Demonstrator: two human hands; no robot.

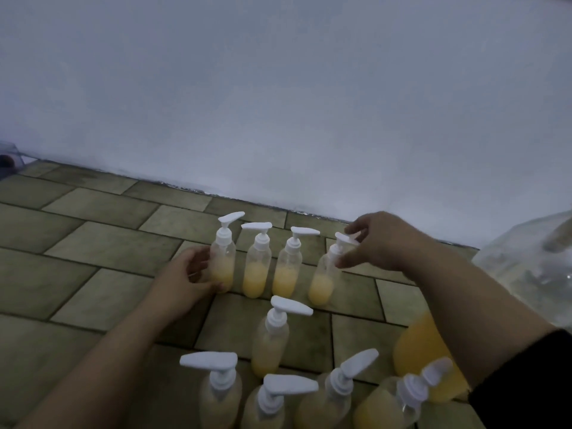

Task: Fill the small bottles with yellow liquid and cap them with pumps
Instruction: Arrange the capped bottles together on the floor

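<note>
Left hand (188, 274): I cupped the far-left bottle (222, 261), at eleven o'clock.
Right hand (376, 239): I pinched the tilted bottle's pump (346, 239), at one o'clock.
Risk: that bottle (323, 277) leaned; it could have tipped into its neighbours.

- Bottles (255, 267): clear, smooth plastic, faintly glossy.
- Pumps (256, 226): white matt plastic.
- Floor (93, 243): matt, rough-looking tile pattern.
- Wall (278, 103): flat matt paint.
- Bag (526, 258): thin, crinkled, shiny clear plastic.
- Sleeve (526, 382): black cloth.
</note>
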